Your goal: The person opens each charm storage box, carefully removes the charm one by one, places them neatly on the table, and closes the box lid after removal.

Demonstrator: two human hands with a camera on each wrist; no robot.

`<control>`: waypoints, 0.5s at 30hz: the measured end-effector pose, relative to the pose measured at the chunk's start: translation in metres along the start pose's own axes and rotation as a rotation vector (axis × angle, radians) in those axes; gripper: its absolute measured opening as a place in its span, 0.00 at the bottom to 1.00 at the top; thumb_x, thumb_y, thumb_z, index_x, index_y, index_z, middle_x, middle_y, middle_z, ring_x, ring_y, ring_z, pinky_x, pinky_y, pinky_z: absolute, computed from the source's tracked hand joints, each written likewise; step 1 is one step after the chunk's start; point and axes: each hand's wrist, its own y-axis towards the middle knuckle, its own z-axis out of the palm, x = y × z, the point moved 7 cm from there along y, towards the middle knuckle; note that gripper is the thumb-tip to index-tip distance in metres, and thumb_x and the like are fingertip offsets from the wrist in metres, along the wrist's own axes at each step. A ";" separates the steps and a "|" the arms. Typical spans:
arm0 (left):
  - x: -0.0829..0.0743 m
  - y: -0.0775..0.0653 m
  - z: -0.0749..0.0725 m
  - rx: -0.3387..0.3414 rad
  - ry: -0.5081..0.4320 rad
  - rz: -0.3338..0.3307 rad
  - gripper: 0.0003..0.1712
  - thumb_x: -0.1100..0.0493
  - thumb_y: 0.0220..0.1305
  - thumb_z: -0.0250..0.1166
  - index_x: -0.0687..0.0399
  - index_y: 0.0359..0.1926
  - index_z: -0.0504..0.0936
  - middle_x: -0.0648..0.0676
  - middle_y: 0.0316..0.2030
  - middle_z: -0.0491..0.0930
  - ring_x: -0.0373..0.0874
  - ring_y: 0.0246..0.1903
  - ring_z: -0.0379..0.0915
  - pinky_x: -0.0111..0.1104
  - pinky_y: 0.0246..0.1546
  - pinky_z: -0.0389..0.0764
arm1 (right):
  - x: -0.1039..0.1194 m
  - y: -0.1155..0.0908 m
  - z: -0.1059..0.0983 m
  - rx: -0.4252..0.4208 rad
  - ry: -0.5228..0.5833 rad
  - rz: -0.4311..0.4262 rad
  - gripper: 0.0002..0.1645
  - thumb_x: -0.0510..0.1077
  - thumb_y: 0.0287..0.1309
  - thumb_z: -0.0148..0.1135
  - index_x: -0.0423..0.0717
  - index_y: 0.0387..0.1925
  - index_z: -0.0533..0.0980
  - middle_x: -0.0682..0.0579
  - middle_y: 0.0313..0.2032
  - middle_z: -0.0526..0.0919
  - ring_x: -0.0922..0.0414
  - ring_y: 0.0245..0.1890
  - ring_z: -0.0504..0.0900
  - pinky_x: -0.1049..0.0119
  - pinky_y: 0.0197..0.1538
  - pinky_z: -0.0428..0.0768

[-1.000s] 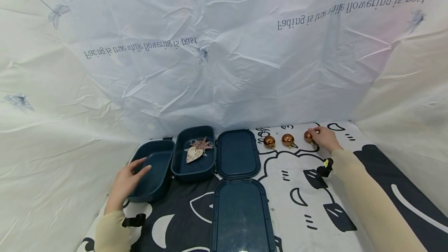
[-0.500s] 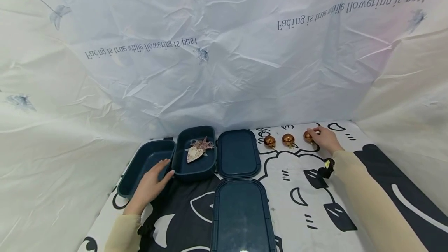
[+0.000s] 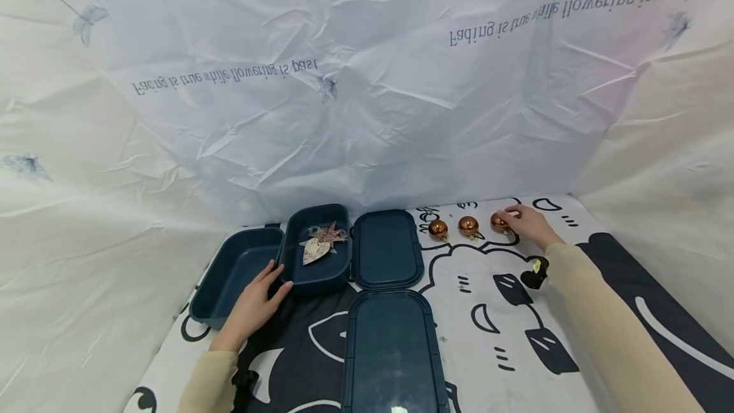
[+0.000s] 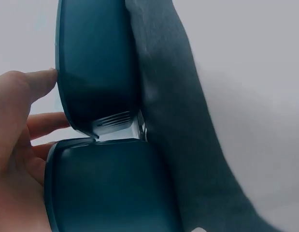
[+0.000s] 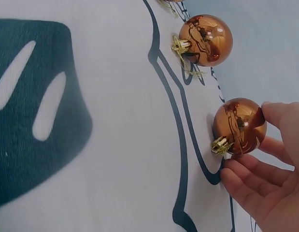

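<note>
My right hand (image 3: 533,227) pinches a shiny copper-coloured Christmas ball (image 3: 499,222) at the back right. In the right wrist view, the thumb lies against that ball (image 5: 240,126) and the fingers curl at its lower side, with its gold cap turned away from the palm. My left hand (image 3: 252,308), fingers loosely extended, is at the near corners of two dark blue boxes. Its thumb tip (image 4: 49,79) touches the rim of the right-hand box (image 3: 321,278); other fingers reach across the gap by the left-hand box (image 3: 232,273). A star ornament (image 3: 332,232) and heart ornament (image 3: 315,252) lie in the right-hand box.
Two more copper balls (image 3: 438,229) lie left of the gripped one. A dark blue lid (image 3: 387,250) sits beside the right-hand box, and another lid (image 3: 395,355) lies nearer me. White printed sheeting (image 3: 367,113) rises behind the patterned cloth (image 3: 459,336).
My left hand has moved right, from the left-hand box's near side to where the two boxes meet. My right hand stays at the same ball, almost still. The view has shifted slightly.
</note>
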 end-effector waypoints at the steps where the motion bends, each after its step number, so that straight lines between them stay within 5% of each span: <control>1: 0.000 0.000 0.000 0.001 -0.001 -0.001 0.39 0.42 0.76 0.57 0.63 0.75 0.63 0.69 0.76 0.51 0.70 0.71 0.54 0.62 0.65 0.63 | 0.000 0.000 0.000 0.000 0.005 0.002 0.45 0.64 0.76 0.42 0.27 0.70 0.60 0.23 0.64 0.64 0.28 0.63 0.67 0.35 0.63 0.69; 15: -0.002 -0.001 0.002 0.009 -0.001 -0.014 0.38 0.44 0.76 0.57 0.63 0.75 0.63 0.69 0.76 0.51 0.69 0.71 0.54 0.62 0.65 0.63 | -0.004 -0.001 -0.001 -0.018 0.037 0.054 0.42 0.62 0.77 0.39 0.26 0.69 0.61 0.23 0.64 0.63 0.29 0.63 0.66 0.36 0.63 0.68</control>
